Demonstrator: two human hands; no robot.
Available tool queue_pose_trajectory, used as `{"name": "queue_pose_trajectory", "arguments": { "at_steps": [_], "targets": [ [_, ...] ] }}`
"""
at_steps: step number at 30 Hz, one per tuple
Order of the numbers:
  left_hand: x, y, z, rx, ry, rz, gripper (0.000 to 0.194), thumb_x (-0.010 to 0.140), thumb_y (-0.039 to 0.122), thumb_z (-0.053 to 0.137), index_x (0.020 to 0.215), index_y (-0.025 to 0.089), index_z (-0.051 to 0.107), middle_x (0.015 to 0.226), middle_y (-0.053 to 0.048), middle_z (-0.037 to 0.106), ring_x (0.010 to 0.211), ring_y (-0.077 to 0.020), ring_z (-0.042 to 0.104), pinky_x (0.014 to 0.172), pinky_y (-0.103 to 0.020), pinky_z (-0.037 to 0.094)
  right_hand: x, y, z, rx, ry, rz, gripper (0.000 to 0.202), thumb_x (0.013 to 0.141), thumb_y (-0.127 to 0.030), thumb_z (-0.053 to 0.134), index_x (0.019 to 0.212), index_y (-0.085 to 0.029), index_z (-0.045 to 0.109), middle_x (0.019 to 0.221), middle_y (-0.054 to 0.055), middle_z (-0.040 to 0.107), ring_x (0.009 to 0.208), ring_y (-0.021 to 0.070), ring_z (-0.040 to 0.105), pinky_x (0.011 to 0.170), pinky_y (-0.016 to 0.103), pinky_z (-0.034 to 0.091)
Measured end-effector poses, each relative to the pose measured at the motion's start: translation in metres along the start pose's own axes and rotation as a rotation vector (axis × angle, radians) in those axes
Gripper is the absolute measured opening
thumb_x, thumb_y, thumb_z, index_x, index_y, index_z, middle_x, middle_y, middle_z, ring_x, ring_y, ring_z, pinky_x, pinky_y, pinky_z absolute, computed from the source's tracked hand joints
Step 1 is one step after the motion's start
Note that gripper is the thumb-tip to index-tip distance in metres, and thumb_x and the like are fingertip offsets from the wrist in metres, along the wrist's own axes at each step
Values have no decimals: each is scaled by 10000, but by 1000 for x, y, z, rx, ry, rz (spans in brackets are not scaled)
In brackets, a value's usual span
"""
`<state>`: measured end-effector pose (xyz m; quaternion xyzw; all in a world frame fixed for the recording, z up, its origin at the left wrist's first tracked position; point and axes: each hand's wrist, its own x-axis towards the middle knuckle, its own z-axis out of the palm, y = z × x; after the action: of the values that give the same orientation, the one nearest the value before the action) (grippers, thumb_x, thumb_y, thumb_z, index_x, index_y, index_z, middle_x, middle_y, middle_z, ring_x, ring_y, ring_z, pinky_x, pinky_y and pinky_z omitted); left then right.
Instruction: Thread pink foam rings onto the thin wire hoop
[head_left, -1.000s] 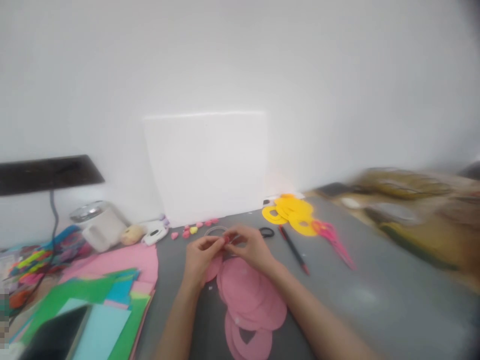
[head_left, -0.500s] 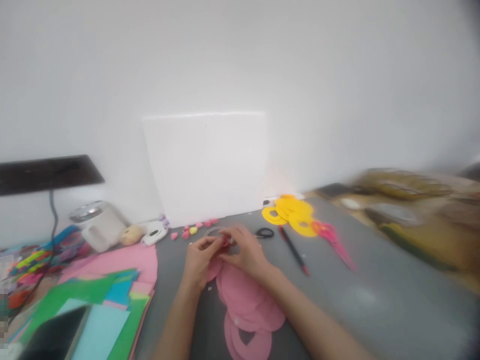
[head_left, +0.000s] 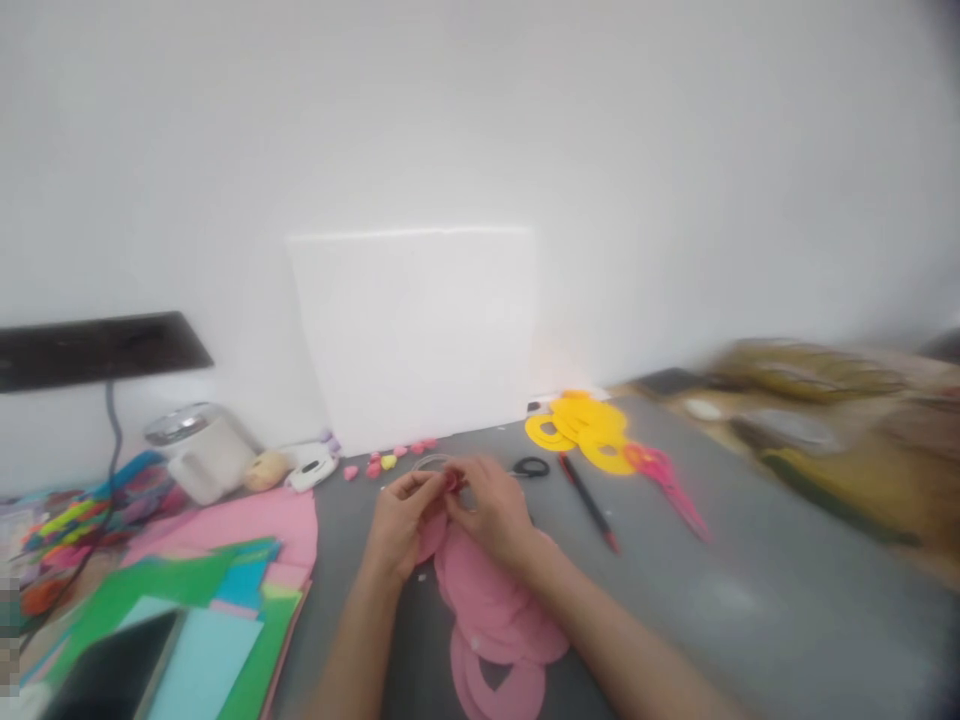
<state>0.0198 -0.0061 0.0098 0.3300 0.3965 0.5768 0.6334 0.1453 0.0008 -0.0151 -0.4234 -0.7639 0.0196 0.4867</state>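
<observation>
My left hand [head_left: 397, 525] is closed in a pinch at the middle of the table. Between its fingertips is a small reddish-pink bead [head_left: 452, 481]. My right hand [head_left: 496, 510] meets it from the right, its thumb and fingers closed around the same spot; the exact grip is blurred. A thin pale cord [head_left: 431, 459] curves behind the fingers. Under both hands lies a heap of overlapping pink paper rings [head_left: 499, 615], and one pink piece [head_left: 430, 538] sits right below the left fingers. Several heart-shaped beads [head_left: 388, 461] lie behind, pink ones and a yellow one.
Yellow paper rings [head_left: 581, 430], pink scissors [head_left: 671, 490], a black-and-red pen [head_left: 589, 503] and a black-handled tool [head_left: 531, 467] lie to the right. A white board [head_left: 416, 335] leans on the wall. At left are coloured papers [head_left: 172, 570], a phone [head_left: 112, 670] and a white device [head_left: 214, 460].
The right fingers have shifted slightly, and the reddish bead shows more clearly between the fingertips. The whole view has moved a little; objects on the table stay in place.
</observation>
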Motion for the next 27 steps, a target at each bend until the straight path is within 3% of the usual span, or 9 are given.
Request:
{"name": "queue_pose_trajectory", "arguments": {
  "at_steps": [7,12,18,27],
  "targets": [
    [1,0,-3,25,-46,14,240,600,222,771,810,120,716,858,-109,726,796,-212,671,751,-307,524,2,6,-8,128,-32,3,89,823,-206,537,892,-196,593,823,48,656,752,175,583,689,289,457],
    [1,1,-5,21,-72,7,229,595,227,773,788,111,732,878,-123,725,823,-233,663,797,-344,512,5,7,-10,271,-38,160,102,799,-278,579,867,-204,601,826,44,652,687,162,595,665,292,486],
    [-1,3,2,-44,6,12,218,537,230,806,713,121,736,784,-96,731,768,-222,671,801,-354,506,9,5,-13,303,-13,365,181,744,-364,617,691,-195,581,681,29,611,606,151,555,565,267,472],
    [4,-2,-1,-8,116,95,205,537,244,799,688,123,732,788,-91,733,783,-194,663,763,-287,497,16,-6,-20,809,-340,701,254,683,-386,638,695,-136,679,642,21,636,599,135,562,568,255,473]
  ]
}}
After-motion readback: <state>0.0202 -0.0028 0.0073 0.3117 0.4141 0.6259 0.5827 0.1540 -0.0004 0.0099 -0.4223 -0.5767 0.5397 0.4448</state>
